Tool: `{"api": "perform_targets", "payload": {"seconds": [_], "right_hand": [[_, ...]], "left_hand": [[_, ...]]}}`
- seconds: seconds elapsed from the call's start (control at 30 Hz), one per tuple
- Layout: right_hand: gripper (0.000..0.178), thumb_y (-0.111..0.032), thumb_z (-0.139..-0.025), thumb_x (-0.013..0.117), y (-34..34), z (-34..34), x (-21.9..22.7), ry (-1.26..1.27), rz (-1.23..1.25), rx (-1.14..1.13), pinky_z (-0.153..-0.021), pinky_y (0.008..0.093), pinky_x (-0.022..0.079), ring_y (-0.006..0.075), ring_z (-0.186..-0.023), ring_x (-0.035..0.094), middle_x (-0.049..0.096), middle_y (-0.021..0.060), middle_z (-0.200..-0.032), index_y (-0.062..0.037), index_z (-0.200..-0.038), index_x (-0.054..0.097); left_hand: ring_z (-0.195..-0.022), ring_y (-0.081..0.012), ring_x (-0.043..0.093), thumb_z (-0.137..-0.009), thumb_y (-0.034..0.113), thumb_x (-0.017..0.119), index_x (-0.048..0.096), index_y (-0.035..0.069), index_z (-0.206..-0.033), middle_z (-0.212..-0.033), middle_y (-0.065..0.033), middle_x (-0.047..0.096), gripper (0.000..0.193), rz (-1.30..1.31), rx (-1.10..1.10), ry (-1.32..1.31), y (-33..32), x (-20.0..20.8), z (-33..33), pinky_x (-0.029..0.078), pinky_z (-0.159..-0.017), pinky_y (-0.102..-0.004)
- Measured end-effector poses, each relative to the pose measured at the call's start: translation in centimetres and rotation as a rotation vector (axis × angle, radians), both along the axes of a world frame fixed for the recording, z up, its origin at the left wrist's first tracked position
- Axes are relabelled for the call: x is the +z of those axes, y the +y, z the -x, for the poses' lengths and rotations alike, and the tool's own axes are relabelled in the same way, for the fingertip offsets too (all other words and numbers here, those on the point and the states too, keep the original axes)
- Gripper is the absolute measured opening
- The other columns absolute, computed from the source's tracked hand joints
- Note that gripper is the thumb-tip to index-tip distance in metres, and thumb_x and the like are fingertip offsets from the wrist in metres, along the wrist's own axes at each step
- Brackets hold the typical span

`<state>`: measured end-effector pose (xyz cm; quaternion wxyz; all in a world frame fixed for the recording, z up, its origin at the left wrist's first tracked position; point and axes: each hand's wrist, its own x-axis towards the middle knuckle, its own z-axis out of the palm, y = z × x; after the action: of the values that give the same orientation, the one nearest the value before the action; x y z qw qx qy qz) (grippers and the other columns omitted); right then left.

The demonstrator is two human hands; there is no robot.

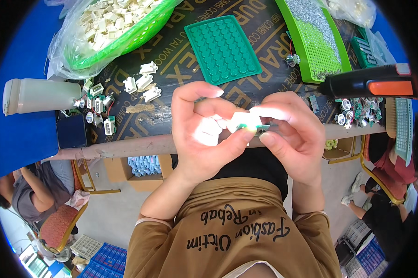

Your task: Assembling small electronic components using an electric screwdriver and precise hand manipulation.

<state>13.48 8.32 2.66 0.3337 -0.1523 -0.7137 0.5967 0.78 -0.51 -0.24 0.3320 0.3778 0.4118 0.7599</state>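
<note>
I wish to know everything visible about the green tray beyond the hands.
The tray is dark green, rectangular, apparently moulded plastic. Rows of rounded pockets fill it, with nothing seen inside. It lies flat, slightly turned, on the dark table; the left hand shows close to its near corner, apparently not touching.

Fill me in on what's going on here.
A person sits at a table, pinching a small white-and-green part between the left hand and right hand. Bright glare on it hides its details. Four loose white cases lie beyond the left hand, with a green basket heaped with more at the upper left. A green tray lies ahead of the hands, and a black-and-orange tool is off to the right.
</note>
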Motion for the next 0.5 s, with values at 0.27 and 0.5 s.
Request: {"api": "perform_targets", "payload": {"seconds": [0.27,0.5], "right_hand": [[0.028,0.002,-0.069,0.062,0.02,-0.06,0.06,0.015,0.022,0.019,-0.067,0.0234,0.045,0.0139,-0.078,0.053,0.054,0.009,-0.092,0.0013,-0.097,0.058],[0.027,0.0,-0.069,0.062,-0.02,-0.08,0.01,0.006,0.018,0.001,-0.067,0.0241,0.045,0.0142,-0.077,0.053,0.054,0.009,-0.091,0.0007,-0.096,0.059]], "left_hand": [[-0.067,-0.0102,0.055,-0.066,-0.007,0.065,0.029,0.005,-0.107,-0.078,-0.0094,0.057,0.056,0.025,-0.01,-0.042,-0.1,0.32,-0.11,0.044,-0.056,-0.0197],[-0.069,-0.0113,0.056,-0.066,-0.007,0.065,0.028,0.005,-0.108,-0.079,-0.0105,0.057,0.057,0.021,-0.033,-0.038,-0.26,0.19,0.02,0.046,-0.057,-0.0208]]}}
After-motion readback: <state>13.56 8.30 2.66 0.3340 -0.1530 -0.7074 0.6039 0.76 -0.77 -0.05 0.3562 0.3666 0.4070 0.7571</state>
